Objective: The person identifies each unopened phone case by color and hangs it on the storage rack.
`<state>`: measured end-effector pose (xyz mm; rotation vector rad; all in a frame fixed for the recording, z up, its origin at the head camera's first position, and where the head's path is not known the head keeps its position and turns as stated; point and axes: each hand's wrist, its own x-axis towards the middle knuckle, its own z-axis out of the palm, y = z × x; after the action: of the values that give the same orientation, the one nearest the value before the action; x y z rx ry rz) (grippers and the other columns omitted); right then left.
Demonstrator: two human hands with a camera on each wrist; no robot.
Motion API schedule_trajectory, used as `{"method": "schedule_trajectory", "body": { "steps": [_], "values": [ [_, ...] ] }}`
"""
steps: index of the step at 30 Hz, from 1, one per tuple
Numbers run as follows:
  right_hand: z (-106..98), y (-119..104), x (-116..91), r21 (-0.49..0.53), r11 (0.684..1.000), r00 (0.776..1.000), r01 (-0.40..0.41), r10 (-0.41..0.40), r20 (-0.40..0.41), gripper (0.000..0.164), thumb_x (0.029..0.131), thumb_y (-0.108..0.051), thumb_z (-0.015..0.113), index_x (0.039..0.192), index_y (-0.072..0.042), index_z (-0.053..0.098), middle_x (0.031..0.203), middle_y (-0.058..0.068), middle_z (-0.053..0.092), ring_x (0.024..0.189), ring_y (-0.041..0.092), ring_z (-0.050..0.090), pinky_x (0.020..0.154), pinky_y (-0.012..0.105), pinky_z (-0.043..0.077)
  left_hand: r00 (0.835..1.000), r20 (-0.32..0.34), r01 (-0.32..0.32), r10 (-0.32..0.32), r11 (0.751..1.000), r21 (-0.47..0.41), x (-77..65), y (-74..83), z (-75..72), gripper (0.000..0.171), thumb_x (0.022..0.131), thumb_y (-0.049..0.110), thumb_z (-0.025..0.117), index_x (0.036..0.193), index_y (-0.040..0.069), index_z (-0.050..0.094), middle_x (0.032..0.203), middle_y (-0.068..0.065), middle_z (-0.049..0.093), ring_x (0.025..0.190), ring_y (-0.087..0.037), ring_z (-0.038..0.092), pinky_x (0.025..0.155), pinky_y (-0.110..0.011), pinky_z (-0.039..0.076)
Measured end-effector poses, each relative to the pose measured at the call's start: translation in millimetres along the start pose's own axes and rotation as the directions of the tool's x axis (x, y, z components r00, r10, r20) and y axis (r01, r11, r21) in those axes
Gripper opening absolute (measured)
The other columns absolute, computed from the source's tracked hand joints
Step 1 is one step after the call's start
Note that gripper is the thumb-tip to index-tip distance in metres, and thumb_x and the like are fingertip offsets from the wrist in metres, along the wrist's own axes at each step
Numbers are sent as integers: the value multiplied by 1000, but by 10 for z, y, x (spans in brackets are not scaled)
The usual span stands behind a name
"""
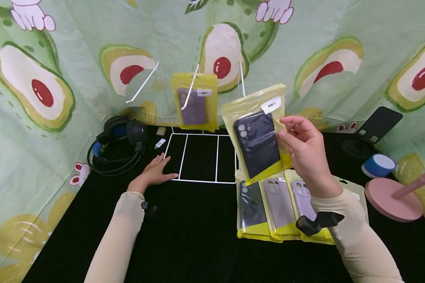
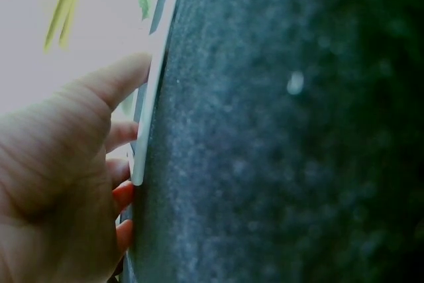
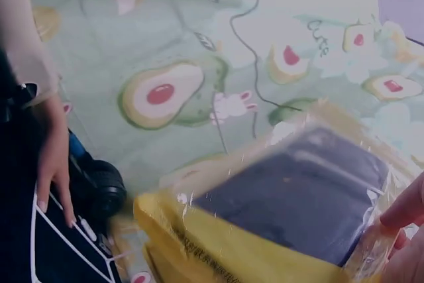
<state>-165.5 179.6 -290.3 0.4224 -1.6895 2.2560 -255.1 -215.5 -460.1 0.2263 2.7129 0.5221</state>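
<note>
My right hand (image 1: 306, 147) pinches the right edge of a yellow-and-clear bag with a dark phone case (image 1: 258, 147) inside and a white label near its top. The bag is held up, tilted, in front of the right prong (image 1: 242, 78) of a white wire rack (image 1: 207, 181). In the right wrist view the bag's clear film (image 3: 371, 250) crinkles at the fingertips. My left hand (image 1: 153, 171) rests at the rack base's front left corner, fingers spread, thumb along the front wire. On the middle prong (image 1: 190, 88) hangs a bagged purple phone case (image 1: 194, 108).
Several bagged phone cases (image 1: 278, 204) lie overlapping at the right, below the held one. Headphones (image 1: 120, 143), a USB stick (image 1: 159, 143) and a small box (image 1: 161, 131) lie left of the rack. A phone stand (image 1: 379, 125), blue tape roll (image 1: 379, 165) and pink lamp base (image 1: 393, 200) stand far right.
</note>
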Motion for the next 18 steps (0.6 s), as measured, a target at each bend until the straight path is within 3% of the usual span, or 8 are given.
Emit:
{"method": "schedule_trajectory", "body": {
  "steps": [5,10,13,18],
  "values": [
    [58,109,55,-55,998,999,-41,39,-24,29,88,12,56,101,-11,67,92,4,53,76,15,44,63,12,45,1000,4,-5,4,1000,3,2,6,9,87,89,52,56,150,3,18,156,-22,-1,143,-38,-2,113,-56,6],
    [74,194,164,-36,996,995,-80,78,-58,29,88,12,54,98,-12,67,89,5,50,78,16,44,65,13,46,1000,1,-7,7,1000,2,-11,17,3,86,90,51,56,150,3,18,157,-22,-1,143,-38,-2,113,-55,6],
    [87,261,289,-41,994,990,-105,100,-95,29,88,13,53,96,-12,66,87,5,48,76,15,45,68,14,47,1000,-3,-7,7,1000,-1,-8,14,0,86,89,51,56,150,3,18,157,-22,-1,143,-38,-2,113,-55,5],
    [137,437,612,-78,984,969,-162,144,-202,29,86,14,53,92,-12,64,83,4,45,75,14,43,60,14,41,1000,2,2,-2,1000,-5,-11,6,-3,87,89,51,56,151,3,18,156,-22,-1,143,-38,-3,113,-56,5]
  ]
}}
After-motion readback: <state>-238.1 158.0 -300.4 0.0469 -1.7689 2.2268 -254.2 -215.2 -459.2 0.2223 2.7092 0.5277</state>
